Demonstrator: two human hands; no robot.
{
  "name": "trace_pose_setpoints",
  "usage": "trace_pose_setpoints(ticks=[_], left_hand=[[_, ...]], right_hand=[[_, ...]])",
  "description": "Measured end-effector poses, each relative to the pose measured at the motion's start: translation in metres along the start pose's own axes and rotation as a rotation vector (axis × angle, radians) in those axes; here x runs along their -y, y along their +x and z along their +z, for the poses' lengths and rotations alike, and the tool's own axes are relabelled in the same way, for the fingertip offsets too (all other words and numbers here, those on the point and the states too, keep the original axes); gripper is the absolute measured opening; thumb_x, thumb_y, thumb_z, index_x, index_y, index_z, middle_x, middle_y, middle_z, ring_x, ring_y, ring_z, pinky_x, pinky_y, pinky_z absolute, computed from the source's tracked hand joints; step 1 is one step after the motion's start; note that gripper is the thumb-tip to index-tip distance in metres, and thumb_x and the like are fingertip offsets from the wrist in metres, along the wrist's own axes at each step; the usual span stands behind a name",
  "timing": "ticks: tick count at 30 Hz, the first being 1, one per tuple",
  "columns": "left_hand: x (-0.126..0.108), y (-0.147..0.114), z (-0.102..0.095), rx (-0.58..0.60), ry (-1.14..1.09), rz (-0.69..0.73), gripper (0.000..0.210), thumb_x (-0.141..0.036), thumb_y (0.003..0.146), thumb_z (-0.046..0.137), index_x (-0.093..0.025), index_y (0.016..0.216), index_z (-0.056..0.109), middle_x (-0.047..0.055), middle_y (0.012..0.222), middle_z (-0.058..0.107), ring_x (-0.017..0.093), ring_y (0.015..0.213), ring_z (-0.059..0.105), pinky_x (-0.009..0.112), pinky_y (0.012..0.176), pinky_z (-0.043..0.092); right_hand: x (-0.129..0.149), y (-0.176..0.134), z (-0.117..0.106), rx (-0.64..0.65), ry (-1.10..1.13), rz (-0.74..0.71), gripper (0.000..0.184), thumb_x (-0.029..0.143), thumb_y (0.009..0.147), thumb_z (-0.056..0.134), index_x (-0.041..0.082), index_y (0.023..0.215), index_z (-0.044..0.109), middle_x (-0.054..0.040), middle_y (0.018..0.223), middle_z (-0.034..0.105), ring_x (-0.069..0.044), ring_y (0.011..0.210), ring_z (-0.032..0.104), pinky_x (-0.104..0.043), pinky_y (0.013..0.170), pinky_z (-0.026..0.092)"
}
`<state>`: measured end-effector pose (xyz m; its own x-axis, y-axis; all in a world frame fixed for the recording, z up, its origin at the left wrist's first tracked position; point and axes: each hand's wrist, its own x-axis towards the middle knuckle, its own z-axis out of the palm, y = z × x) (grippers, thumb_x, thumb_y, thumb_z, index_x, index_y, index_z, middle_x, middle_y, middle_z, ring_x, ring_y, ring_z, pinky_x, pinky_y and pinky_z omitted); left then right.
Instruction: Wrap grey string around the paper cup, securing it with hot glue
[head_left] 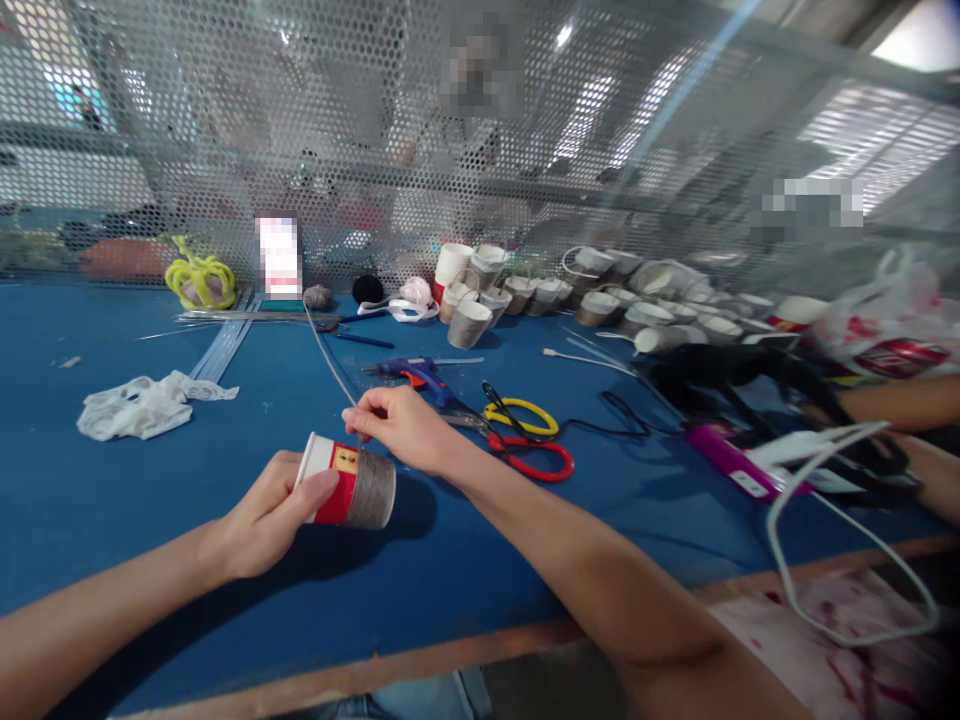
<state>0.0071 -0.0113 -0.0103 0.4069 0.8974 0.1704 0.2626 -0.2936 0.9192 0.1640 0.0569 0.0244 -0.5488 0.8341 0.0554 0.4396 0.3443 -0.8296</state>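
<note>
A paper cup [371, 492], red and white with grey yarn wound round its lower part, lies sideways in the grip of my left hand [274, 510]. Above the wound part, my right hand [397, 425] pinches the grey yarn [328, 350] between thumb and fingers. That strand runs back to a small grey yarn ball [318, 297] by the mesh. Behind my right hand lie a blue glue gun [420, 373] and scissors [529, 460] with one red and one yellow handle.
Several yarn-wrapped cups [470, 324] stand at the back right. Clear glue sticks [225, 350] and a crumpled white cloth [139, 403] lie left. A purple power strip [727, 462] with cables is at right, near another person's arm [900, 402]. Perforated metal mesh [360, 130] closes the back.
</note>
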Motion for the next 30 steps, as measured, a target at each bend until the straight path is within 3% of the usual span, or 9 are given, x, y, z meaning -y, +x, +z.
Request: trace_pose_setpoints(ticks=[11,30], left_hand=[[-0.009,0.001,-0.002,0.001,0.121,0.040,0.040,-0.031,0.081,0.028,-0.013,0.048,0.043,-0.002,0.047,0.041,0.008,0.044,0.035,0.020,0.043,0.030],[0.001,-0.002,0.000,-0.038,0.004,-0.009,0.040,-0.033,0.080,0.031,-0.014,0.048,0.042,-0.002,0.048,0.037,0.008,0.044,0.032,0.019,0.041,0.028]], right_hand=[[0.002,-0.003,0.003,0.028,-0.096,-0.012,0.023,0.028,0.074,0.047,0.012,0.060,0.054,0.0002,0.055,0.053,-0.006,0.047,0.043,-0.018,0.046,0.032],[0.000,-0.001,0.004,0.079,-0.227,-0.013,0.025,0.031,0.074,0.046,0.012,0.059,0.053,0.0004,0.055,0.051,-0.006,0.049,0.041,-0.018,0.045,0.028]])
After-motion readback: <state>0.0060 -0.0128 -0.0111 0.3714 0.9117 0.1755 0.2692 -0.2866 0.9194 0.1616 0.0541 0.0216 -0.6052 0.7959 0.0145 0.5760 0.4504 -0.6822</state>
